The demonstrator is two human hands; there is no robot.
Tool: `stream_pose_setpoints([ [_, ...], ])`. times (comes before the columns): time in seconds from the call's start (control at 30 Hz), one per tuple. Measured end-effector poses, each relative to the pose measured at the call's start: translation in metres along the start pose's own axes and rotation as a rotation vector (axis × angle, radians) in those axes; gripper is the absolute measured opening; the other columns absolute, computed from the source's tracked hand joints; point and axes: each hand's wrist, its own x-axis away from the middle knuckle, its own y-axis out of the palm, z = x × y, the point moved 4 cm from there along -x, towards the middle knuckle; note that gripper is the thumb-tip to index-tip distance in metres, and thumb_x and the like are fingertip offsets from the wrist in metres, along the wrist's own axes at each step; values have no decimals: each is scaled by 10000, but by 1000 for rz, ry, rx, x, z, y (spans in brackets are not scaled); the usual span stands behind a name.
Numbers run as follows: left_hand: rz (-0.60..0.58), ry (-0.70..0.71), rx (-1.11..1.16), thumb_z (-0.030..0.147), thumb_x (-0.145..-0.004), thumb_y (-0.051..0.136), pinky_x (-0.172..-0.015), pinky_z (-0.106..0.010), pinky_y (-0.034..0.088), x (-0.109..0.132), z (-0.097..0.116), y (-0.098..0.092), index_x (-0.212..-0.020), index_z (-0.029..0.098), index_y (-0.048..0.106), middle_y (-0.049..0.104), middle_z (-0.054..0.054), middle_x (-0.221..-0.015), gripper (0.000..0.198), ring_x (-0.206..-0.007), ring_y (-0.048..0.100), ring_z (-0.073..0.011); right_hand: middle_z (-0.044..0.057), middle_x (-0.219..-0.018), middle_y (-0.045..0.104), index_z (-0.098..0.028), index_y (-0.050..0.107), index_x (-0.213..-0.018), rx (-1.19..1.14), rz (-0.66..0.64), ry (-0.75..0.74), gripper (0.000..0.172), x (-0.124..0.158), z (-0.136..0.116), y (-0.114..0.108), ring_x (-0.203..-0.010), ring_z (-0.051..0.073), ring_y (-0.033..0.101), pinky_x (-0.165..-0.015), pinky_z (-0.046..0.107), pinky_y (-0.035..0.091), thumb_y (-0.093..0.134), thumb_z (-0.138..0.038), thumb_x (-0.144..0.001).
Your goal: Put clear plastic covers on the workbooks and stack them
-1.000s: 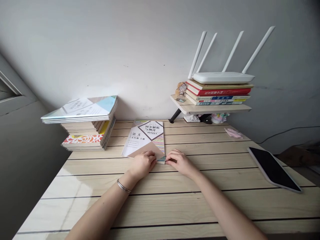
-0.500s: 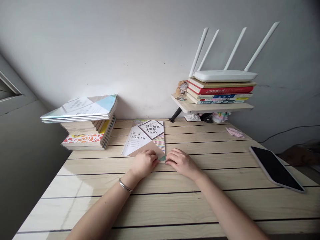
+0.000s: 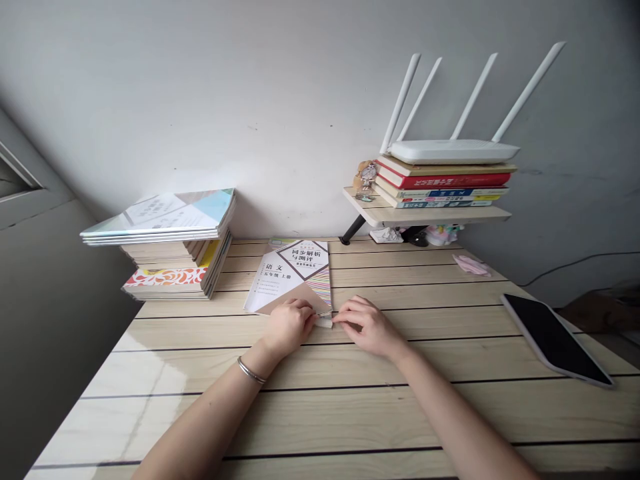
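Observation:
A workbook [image 3: 293,273] with a white, brown and striped cover and Chinese print lies in front of me on the table. My left hand [image 3: 290,327], with a silver bangle at the wrist, rests on its lower edge, fingers curled and closed on the cover near the bottom right corner. That cover corner is folded up, so a pale page corner [image 3: 325,323] shows beneath it. My right hand [image 3: 367,327] is just right of this corner, thumb and fingertips pinched together at its edge. Exactly how much paper lies between the fingertips is hidden.
To the left stands a stack of books [image 3: 170,247]. A small raised shelf [image 3: 435,216] at the back right bears several books [image 3: 445,181] and a white router [image 3: 453,152]. A tablet [image 3: 557,340] and a pink cloth-like item [image 3: 471,265] lie on the right of the slatted table [image 3: 320,413].
The teal bottom right corner of the cover has been lifted and turned back, uncovering pale paper. My right hand has shifted slightly right; my left hand has stayed nearly still.

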Motion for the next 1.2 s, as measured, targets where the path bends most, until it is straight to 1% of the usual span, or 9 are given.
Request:
stream_pose_setpoints([
  [0.13, 14, 6, 33, 254, -914, 472, -785, -305, 506, 0, 1, -3, -831, 179, 714, 707, -64, -910, 266, -861, 634, -192, 33, -772, 617, -225, 693, -878, 11, -18, 7, 305, -1, -1, 5, -814, 186, 525, -761, 334, 460, 492, -18, -777],
  [0.33, 25, -14, 90, 239, -892, 514, -786, -285, 488, -1, -2, -3, -781, 188, 729, 708, -45, -905, 247, -836, 621, -177, 33, -759, 609, -204, 647, -779, 14, 8, 14, 234, -1, 1, 4, -786, 188, 523, -741, 338, 446, 511, -16, -750],
  [0.43, 31, -10, 89, 235, -892, 512, -796, -288, 480, -1, -2, -3, -782, 189, 730, 707, -43, -900, 249, -831, 615, -178, 33, -771, 612, -214, 637, -795, 6, 10, 31, 232, 0, 2, 4, -794, 192, 529, -747, 343, 444, 508, -26, -755],
  [0.6, 25, -4, 72, 215, -890, 506, -805, -304, 476, -2, -1, -3, -773, 183, 726, 707, -49, -888, 251, -828, 609, -186, 31, -771, 610, -221, 647, -841, 7, -26, 9, 285, 0, 2, 9, -819, 195, 526, -764, 352, 445, 485, -7, -745],
  [0.73, 20, -25, 94, 217, -891, 507, -812, -303, 480, -2, -2, -3, -804, 177, 727, 708, -50, -904, 239, -832, 610, -186, 30, -771, 601, -209, 634, -805, 11, -15, 26, 268, 0, 2, 9, -802, 189, 520, -746, 345, 439, 486, 1, -730],
  [0.93, 37, -26, 100, 221, -884, 515, -791, -291, 485, -2, -4, 0, -785, 182, 727, 706, -51, -888, 237, -832, 611, -182, 32, -758, 598, -213, 634, -773, 16, 4, 30, 250, -1, 2, 5, -787, 190, 528, -736, 345, 438, 494, -10, -731],
  [1.07, 47, -27, 91, 218, -882, 513, -783, -299, 491, -2, -3, 0, -776, 179, 719, 701, -57, -875, 235, -832, 612, -186, 36, -753, 610, -215, 659, -792, 10, 10, 29, 237, -1, 3, 6, -784, 191, 533, -731, 351, 443, 501, -40, -764],
  [1.2, 46, -22, 85, 224, -888, 497, -782, -301, 493, -2, -2, -2, -772, 181, 708, 695, -60, -849, 245, -824, 614, -183, 36, -747, 611, -220, 686, -889, -1, 20, 24, 240, 0, 4, 6, -772, 187, 534, -727, 354, 446, 510, -78, -807],
])
